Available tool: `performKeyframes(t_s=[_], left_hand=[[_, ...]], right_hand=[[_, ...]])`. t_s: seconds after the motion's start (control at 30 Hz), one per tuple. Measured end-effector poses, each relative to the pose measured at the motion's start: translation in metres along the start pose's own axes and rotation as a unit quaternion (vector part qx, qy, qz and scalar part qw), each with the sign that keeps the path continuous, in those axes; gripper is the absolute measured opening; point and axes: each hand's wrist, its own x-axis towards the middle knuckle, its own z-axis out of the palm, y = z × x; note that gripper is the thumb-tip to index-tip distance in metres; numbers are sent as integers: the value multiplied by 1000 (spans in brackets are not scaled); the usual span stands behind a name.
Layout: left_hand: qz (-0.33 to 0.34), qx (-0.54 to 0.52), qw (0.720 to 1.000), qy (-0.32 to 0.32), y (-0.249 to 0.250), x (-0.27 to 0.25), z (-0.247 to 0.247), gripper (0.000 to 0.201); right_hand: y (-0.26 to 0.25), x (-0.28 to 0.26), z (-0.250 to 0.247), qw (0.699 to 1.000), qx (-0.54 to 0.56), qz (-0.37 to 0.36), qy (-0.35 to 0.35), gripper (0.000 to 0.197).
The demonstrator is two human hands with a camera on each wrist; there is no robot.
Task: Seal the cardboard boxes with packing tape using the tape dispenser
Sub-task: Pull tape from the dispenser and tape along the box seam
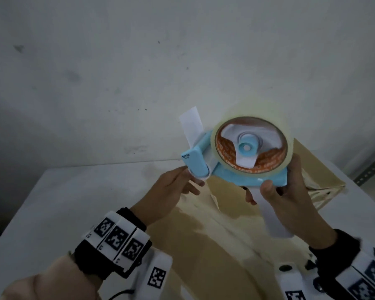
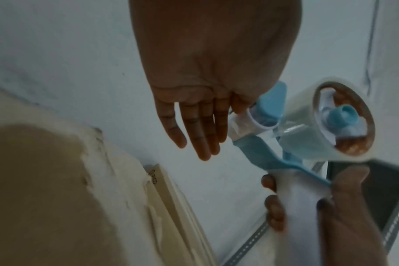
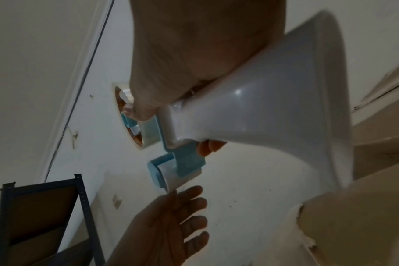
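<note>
Our right hand (image 1: 290, 198) gripped the white handle of the blue tape dispenser (image 1: 232, 156). Our left hand (image 1: 171, 189), fingers spread, touched its roller end above the cardboard box (image 1: 204, 234).

A plain storeroom or packing room: a bare, scuffed white wall (image 1: 139, 61) fills the upper frame, a slotted-angle metal shelving rack (image 3: 46, 216) stands lower left in the right-wrist view, and flattened cardboard (image 1: 204, 234) lies on a white tabletop (image 1: 63, 202)
</note>
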Motion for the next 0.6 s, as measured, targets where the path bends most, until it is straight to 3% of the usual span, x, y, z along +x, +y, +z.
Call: performKeyframes(t_s=[0.27, 0.33, 0.4, 0.47, 0.6], left_hand=[[-87, -191, 976, -50, 14, 9, -2, 37], [-97, -222, 968, -67, 16, 10, -1, 33], [-101, -256, 959, -69, 16, 9, 1, 25], [-105, -268, 955, -65, 17, 8, 3, 20], [-122, -247, 958, -75, 18, 11, 6, 15]], right_hand=[[6, -5, -4, 1000, -10, -6, 20, 54], [7, -4, -6, 1000, -7, -13, 16, 65], [8, -5, -7, 999, -15, -34, 14, 59], [8, -5, -6, 998, -18, -55, 8, 49], [10, -2, -7, 999, 3, -53, -7, 46]])
